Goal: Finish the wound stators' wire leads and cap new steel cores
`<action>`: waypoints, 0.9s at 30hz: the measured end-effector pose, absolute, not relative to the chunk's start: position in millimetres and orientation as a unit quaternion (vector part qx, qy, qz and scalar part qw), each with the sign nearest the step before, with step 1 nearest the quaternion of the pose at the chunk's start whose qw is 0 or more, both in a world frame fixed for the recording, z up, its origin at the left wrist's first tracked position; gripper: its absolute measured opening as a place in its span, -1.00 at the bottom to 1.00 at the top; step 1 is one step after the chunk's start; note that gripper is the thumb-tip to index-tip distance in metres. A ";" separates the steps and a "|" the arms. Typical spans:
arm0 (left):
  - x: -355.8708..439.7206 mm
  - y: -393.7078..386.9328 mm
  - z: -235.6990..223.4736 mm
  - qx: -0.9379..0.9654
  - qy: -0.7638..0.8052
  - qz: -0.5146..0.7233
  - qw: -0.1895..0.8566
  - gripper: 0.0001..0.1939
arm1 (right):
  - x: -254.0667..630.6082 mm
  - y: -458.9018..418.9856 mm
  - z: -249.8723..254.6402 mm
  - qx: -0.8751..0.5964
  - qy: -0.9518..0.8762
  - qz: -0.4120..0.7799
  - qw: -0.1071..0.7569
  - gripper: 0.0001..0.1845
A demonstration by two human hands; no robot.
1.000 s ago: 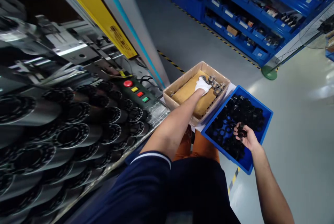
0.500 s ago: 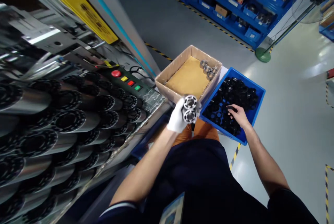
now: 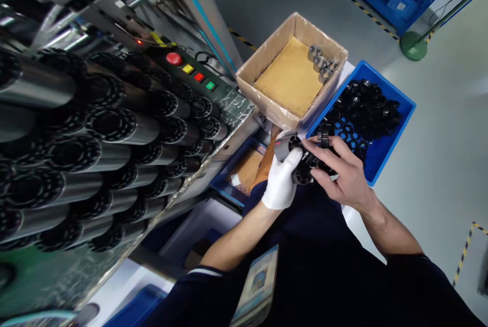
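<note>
My left hand (image 3: pixel 280 184), in a white glove, is closed around metal cylinders (image 3: pixel 282 148) at the front of my body. A black slotted ring (image 3: pixel 295 143) sits at the end of the upper one; the lower end also looks black. My bare right hand (image 3: pixel 345 174) is against these ends, its fingers bent around black plastic rings. One such ring (image 3: pixel 323 137) shows between its fingers; how many it holds is hidden. Just beyond, a blue bin (image 3: pixel 392 151) contains a heap of black rings (image 3: pixel 375 108).
A cardboard box (image 3: pixel 263 100) lined with brown board holds several short metal rings (image 3: pixel 320 64). On the left, rows of metal cylinders with black ends (image 3: pixel 114 128) crowd a bench beside a machine with a button panel (image 3: pixel 190 70). A green stand base (image 3: pixel 414 46) is on the floor.
My right hand has come out of the blue bin with black rings and met my left hand. The cylinders have turned, and black now covers their ends. The view has shifted.
</note>
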State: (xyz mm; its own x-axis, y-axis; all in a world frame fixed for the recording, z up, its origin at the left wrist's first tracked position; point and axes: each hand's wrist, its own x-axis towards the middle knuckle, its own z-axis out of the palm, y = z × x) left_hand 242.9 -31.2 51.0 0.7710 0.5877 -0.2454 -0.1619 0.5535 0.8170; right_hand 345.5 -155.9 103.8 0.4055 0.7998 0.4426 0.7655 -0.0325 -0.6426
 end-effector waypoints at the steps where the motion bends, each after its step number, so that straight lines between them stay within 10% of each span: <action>1: 239.2 -27.8 53.8 0.420 0.256 0.220 0.843 -0.34 | 345.8 -158.3 108.7 -0.717 -0.547 0.044 0.431 -0.46; 27: 201.1 -23.5 85.7 0.495 0.240 0.166 0.818 -0.34 | 343.5 -154.1 134.7 -0.699 -0.520 0.061 0.487 -0.40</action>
